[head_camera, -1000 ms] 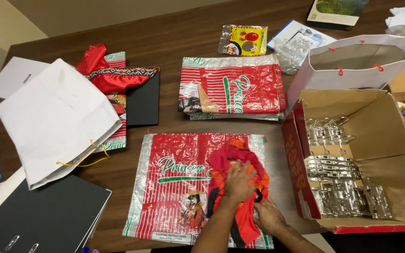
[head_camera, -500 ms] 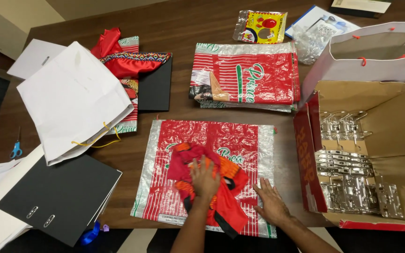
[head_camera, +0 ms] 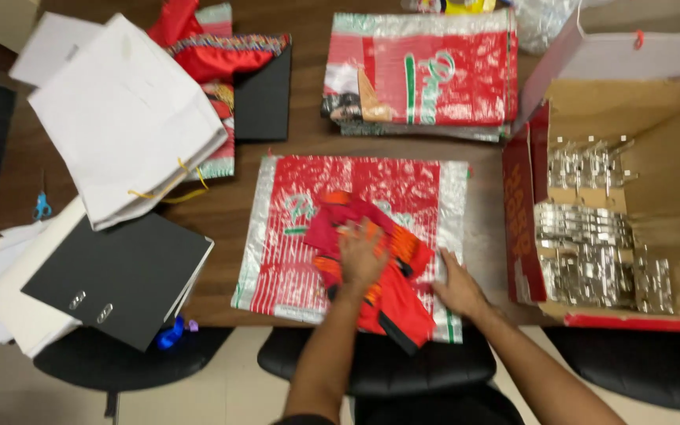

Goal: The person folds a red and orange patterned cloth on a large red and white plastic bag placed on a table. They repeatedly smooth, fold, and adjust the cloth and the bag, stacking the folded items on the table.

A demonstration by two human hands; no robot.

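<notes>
A red, orange and black folded garment [head_camera: 383,271] lies on a flat red-and-silver plastic bag [head_camera: 301,228] at the near edge of the wooden table. My left hand [head_camera: 362,256] presses flat on top of the garment, fingers spread. On the bag's right part, beside the garment, rests my right hand [head_camera: 454,285], palm down and fingers apart. Neither hand grips anything.
A stack of similar red bags [head_camera: 423,79] sits further back. An open cardboard box [head_camera: 670,142] with metal clips [head_camera: 592,244] stands at the right. A white paper bag [head_camera: 131,118], black binder [head_camera: 120,275], red cloth [head_camera: 214,47] and blue scissors [head_camera: 42,206] lie at the left.
The view has shifted and tilted down toward the near table edge. My left hand slid over the garment, flattening it; the right hand stays at the bag's right side.
</notes>
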